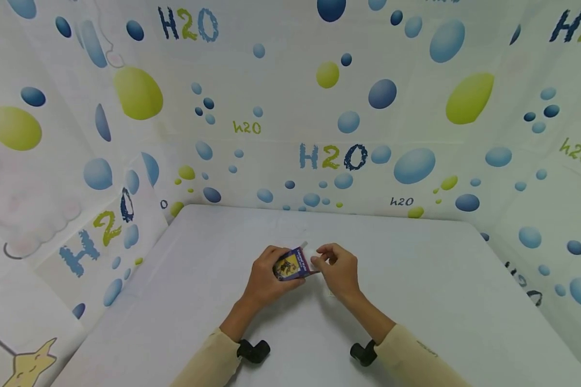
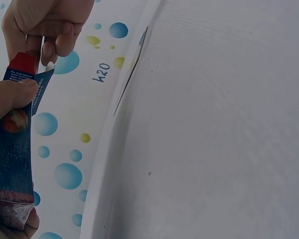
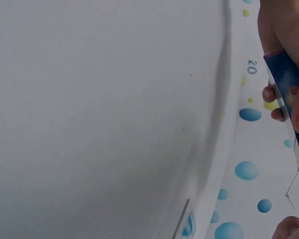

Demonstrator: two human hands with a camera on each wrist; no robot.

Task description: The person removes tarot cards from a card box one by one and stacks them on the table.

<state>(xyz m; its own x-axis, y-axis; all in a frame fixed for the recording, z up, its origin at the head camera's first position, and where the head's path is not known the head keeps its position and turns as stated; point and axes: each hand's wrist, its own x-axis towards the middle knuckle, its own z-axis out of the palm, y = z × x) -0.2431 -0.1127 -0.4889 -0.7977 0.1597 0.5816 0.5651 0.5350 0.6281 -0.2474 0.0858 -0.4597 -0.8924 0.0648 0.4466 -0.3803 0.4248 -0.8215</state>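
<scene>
A small dark blue card box with a yellow picture is held tilted above the table. My left hand grips it around its sides, thumb along the near edge. Its right end is open, with a red flap and a dark blue flap standing out. At that end my right hand pinches at the flap with thumb and forefinger, over a white part. Crinkled clear film shows at the box's other end. A thin strip hangs near the open end in the right wrist view.
A white-covered table lies beneath both hands. Walls of white cloth printed with blue and green bubbles stand at the back and sides. A small pale piece lies on the table beside the right wrist.
</scene>
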